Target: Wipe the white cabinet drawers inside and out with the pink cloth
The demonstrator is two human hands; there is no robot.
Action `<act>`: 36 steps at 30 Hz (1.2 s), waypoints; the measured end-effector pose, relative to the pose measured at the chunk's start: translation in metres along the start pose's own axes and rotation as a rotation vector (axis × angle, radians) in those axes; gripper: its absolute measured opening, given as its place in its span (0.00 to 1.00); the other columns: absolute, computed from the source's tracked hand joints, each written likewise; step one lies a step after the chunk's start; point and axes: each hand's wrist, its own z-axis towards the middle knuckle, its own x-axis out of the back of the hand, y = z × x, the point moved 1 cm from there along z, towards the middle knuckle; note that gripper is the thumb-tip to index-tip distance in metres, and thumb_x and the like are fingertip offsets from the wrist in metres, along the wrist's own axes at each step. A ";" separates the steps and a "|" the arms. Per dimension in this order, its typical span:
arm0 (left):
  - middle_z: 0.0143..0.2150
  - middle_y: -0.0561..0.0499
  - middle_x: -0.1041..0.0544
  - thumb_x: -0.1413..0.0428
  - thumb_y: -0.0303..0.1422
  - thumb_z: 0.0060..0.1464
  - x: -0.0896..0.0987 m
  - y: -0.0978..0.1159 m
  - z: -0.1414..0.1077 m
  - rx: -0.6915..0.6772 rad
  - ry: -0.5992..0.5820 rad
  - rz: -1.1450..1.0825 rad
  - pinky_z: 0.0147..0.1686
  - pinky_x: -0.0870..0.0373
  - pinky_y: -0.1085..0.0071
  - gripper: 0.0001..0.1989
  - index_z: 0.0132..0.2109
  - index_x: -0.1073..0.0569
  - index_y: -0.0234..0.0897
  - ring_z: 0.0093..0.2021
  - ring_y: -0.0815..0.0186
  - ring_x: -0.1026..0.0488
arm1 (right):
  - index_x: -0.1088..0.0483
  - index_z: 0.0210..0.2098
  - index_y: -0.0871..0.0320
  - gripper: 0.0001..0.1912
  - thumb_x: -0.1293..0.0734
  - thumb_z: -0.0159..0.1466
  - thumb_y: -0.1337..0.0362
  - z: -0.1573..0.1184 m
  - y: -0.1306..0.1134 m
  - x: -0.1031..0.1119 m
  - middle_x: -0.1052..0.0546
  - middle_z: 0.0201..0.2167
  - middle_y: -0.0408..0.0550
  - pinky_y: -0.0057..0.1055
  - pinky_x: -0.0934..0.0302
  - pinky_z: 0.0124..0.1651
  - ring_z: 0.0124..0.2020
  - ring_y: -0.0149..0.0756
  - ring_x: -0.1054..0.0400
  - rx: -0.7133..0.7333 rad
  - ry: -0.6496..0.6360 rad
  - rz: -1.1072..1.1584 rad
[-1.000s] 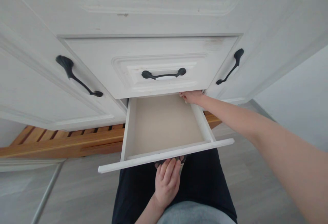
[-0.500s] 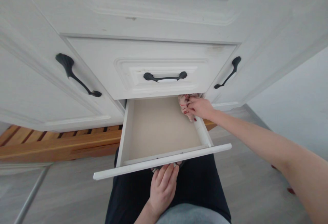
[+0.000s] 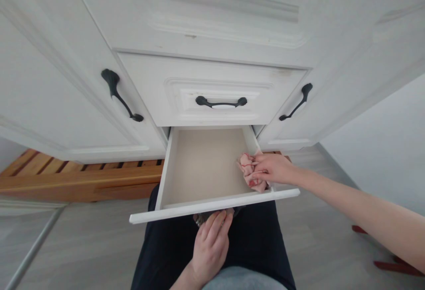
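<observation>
cloth (image 3: 249,169): pink, red-marked | drawer (image 3: 186,210): white | door handle (image 3: 120,99): black | bench (image 3: 122,176): orange-brown

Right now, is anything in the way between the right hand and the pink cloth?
Nothing visible: the right hand holds the pink cloth directly, at the right side of the open drawer.

a home, apparently, from the white panelled cabinet (image 3: 212,62), low slatted woodwork (image 3: 83,179) and grey plank-patterned floor (image 3: 315,223)

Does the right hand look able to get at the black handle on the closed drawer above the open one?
Probably yes: nothing visible blocks the black handle, though the right hand holds a pink cloth, which would likely hamper its grip.
</observation>
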 end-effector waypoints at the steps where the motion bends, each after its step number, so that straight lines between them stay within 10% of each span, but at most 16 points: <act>1: 0.56 0.47 0.21 0.49 0.23 0.64 -0.001 0.000 0.000 0.004 0.007 -0.002 0.60 0.34 0.64 0.20 0.61 0.26 0.36 0.59 0.60 0.28 | 0.17 0.37 0.50 0.20 0.37 0.70 0.47 -0.001 -0.002 -0.001 0.23 0.37 0.48 0.33 0.40 0.46 0.44 0.39 0.29 -0.002 -0.019 0.003; 9: 0.53 0.47 0.20 0.46 0.24 0.63 -0.019 -0.005 -0.009 -0.016 0.071 0.018 0.59 0.32 0.62 0.19 0.59 0.25 0.36 0.56 0.58 0.27 | 0.32 0.48 0.54 0.14 0.36 0.68 0.53 0.012 0.009 -0.002 0.22 0.42 0.46 0.33 0.39 0.44 0.40 0.37 0.29 -0.171 0.151 0.377; 15: 0.52 0.47 0.20 0.46 0.23 0.62 -0.025 -0.005 -0.013 -0.012 0.094 0.040 0.58 0.32 0.62 0.20 0.59 0.25 0.37 0.55 0.58 0.27 | 0.41 0.64 0.61 0.34 0.29 0.63 0.56 0.067 0.006 -0.001 0.24 0.53 0.61 0.40 0.36 0.54 0.53 0.48 0.27 -0.301 0.226 0.292; 22: 0.51 0.49 0.19 0.51 0.25 0.66 -0.017 -0.002 -0.004 -0.027 0.076 0.106 0.56 0.35 0.63 0.18 0.58 0.24 0.37 0.55 0.60 0.28 | 0.37 0.60 0.65 0.35 0.27 0.61 0.52 0.110 -0.012 -0.010 0.31 0.60 0.68 0.44 0.35 0.58 0.56 0.50 0.29 -0.360 0.321 0.235; 31: 0.47 0.49 0.18 0.50 0.26 0.66 -0.021 -0.003 -0.004 -0.025 0.124 0.106 0.54 0.36 0.61 0.16 0.55 0.22 0.38 0.53 0.60 0.27 | 0.52 0.75 0.49 0.58 0.27 0.53 0.36 0.119 -0.044 -0.062 0.59 0.76 0.66 0.69 0.52 0.64 0.75 0.72 0.64 -0.235 -0.008 -0.134; 36: 0.48 0.48 0.18 0.50 0.26 0.66 -0.019 -0.006 -0.005 -0.064 0.084 0.087 0.54 0.37 0.60 0.18 0.57 0.23 0.37 0.53 0.59 0.27 | 0.43 0.71 0.53 0.38 0.33 0.64 0.52 0.129 -0.030 -0.062 0.47 0.74 0.61 0.55 0.47 0.67 0.72 0.59 0.52 -0.135 0.061 -0.114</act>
